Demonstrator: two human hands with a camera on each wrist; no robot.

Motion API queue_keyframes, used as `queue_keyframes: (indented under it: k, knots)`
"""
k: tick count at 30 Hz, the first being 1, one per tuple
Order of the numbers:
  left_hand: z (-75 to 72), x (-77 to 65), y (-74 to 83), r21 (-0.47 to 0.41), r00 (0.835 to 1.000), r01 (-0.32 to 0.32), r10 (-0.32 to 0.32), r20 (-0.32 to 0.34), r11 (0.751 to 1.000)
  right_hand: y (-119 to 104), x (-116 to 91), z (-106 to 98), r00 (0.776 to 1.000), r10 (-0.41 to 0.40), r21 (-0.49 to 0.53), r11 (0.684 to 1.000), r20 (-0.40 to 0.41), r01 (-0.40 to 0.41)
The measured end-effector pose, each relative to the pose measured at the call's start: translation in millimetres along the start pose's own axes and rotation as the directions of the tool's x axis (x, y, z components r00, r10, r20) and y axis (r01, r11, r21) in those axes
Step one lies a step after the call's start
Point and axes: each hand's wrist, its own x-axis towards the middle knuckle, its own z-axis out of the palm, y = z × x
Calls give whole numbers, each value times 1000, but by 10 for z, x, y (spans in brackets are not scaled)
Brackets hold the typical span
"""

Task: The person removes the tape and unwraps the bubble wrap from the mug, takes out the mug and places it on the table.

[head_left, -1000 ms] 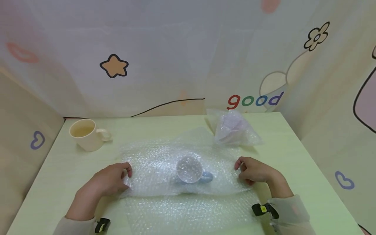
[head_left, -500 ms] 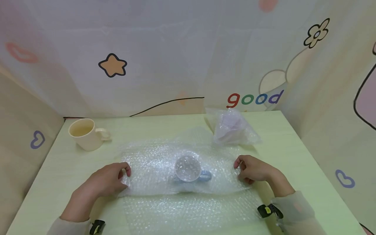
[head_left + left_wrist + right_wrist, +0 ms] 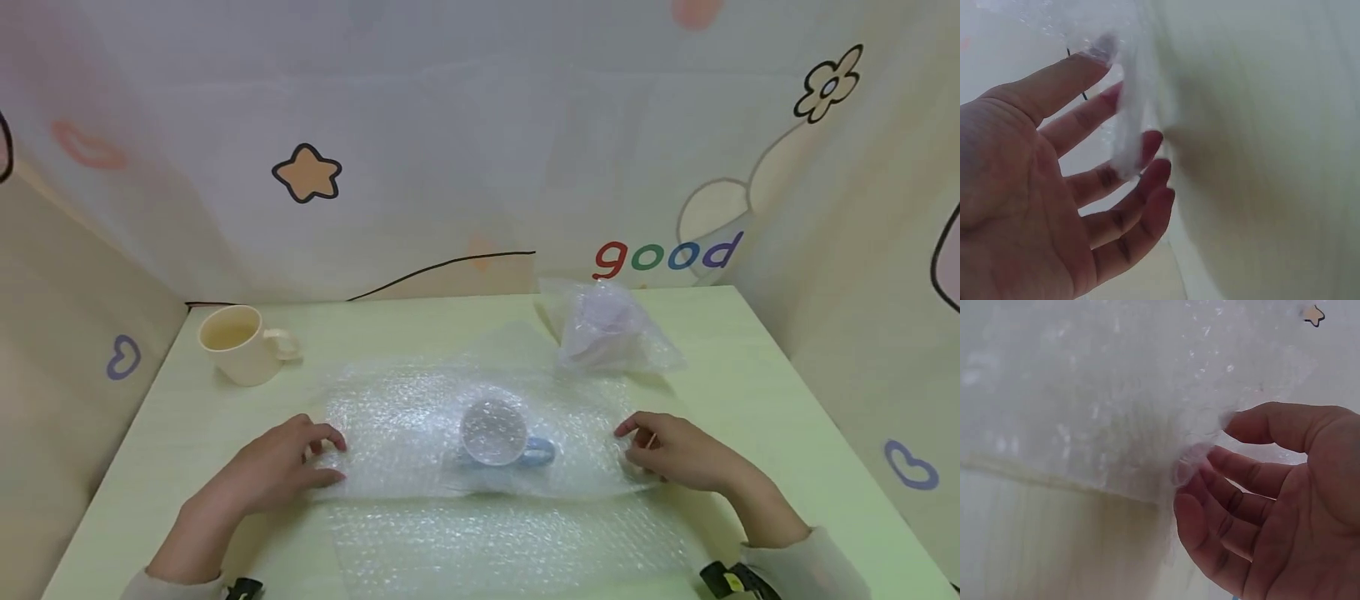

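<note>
Head view shows a blue-handled mug (image 3: 493, 433) upright under bubble wrap (image 3: 397, 417) on the desk (image 3: 750, 392), between the left hand (image 3: 277, 467) and right hand (image 3: 678, 450); neither wrist view shows that mug. Left wrist view alone reveals the left palm, its fingers loosely bent and parted about the wrap's edge. Right wrist view shows the right fingers relaxed, some tips visible through film. Only the head view includes the cream mug (image 3: 243, 354) and wrapped bundle (image 3: 611, 329).
</note>
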Motion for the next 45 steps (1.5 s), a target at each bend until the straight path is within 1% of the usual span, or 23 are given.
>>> queue_keyframes:
  k: [3, 5, 7, 8, 11, 15, 18, 21, 24, 29, 34, 45]
  knots:
    - [-4, -55, 41, 44, 996, -29, 33, -81, 999, -35, -60, -36, 1000, -7, -28, 1000, -15, 7]
    - [-12, -90, 94, 51, 989, -40, 47, -142, 998, -79, -91, -46, 999, -24, -42, 999, -42, 22]
    - [-24, -117, 166, 38, 979, -51, 58, -196, 998, -142, -122, -41, 996, -54, -41, 998, -77, 51]
    - [-28, -131, 209, 21, 975, -57, 61, -213, 998, -178, -136, -33, 993, -73, -40, 997, -95, 70]
    - [-29, -150, 340, -48, 968, -87, 73, -242, 995, -304, -169, 2, 984, -117, -23, 993, -138, 115]
    - [-20, -146, 495, -162, 965, -136, 94, -244, 977, -477, -179, 43, 976, -152, 6, 988, -159, 155]
    - [-12, -132, 603, -223, 966, -166, 112, -234, 961, -572, -184, 67, 969, -189, 23, 981, -160, 195]
    - [-4, -105, 698, -247, 966, -187, 132, -223, 951, -637, -177, 91, 961, -229, 38, 971, -157, 238]
    - [12, -72, 776, -257, 966, -201, 148, -211, 945, -673, -156, 121, 957, -247, 48, 965, -154, 257]
    - [40, -26, 877, -285, 967, -221, 171, -189, 933, -732, -148, 179, 962, -231, 40, 970, -147, 239]
    - [32, -3, 945, -315, 970, -219, 171, -172, 924, -788, -158, 222, 963, -232, 33, 971, -136, 238]
    - [25, -9, 982, -343, 970, -222, 170, -175, 913, -827, -175, 223, 972, -198, 57, 977, -125, 206]
